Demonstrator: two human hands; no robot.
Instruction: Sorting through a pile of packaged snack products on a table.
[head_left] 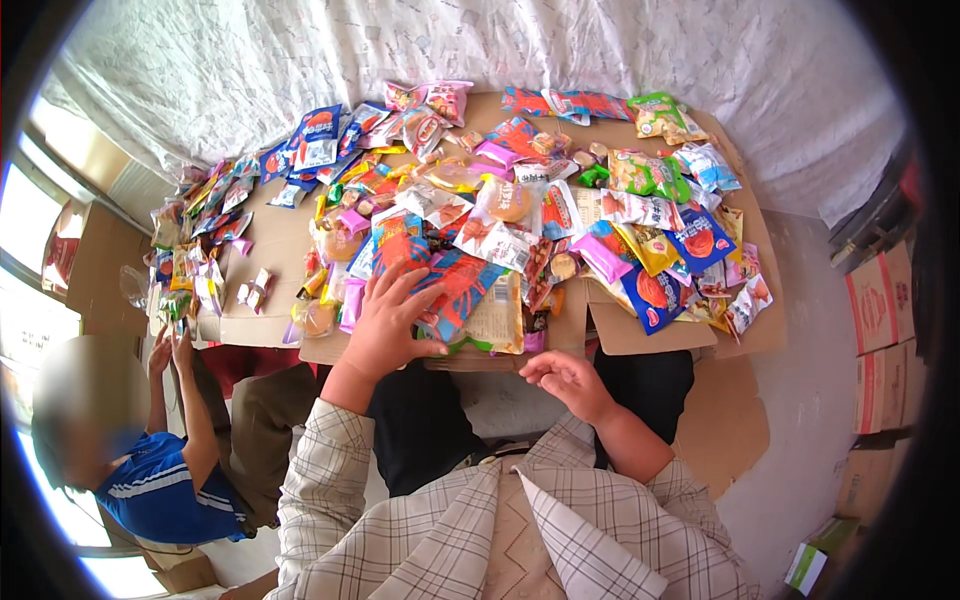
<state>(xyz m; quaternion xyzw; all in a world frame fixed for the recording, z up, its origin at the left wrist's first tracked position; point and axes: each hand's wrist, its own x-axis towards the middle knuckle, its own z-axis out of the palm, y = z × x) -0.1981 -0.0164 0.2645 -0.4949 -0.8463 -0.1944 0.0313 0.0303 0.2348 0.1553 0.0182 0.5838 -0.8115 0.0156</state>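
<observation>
My left hand [388,325] lies over the near edge of a heap of snack packets, fingers spread. Its fingertips rest against a red-and-blue packet [399,238]; a second red-and-blue packet [465,290] is just to their right. Beside that one, near the edge, is a clear-and-yellow bag [500,315] with pale printing. My right hand [570,383] hovers in front of the cardboard-covered table [650,338], fingers loosely bent and apart, holding nothing. Closest to it on the table are a small purple packet [535,342] and round wrapped sweets [563,266].
Blue packets [650,298] lie toward the right corner, more blue packets [316,137] at the far left. A white patterned sheet [480,45] hangs behind the table. At the left a person in a blue shirt [170,490] handles packets. Cardboard boxes [880,310] are stacked at the right.
</observation>
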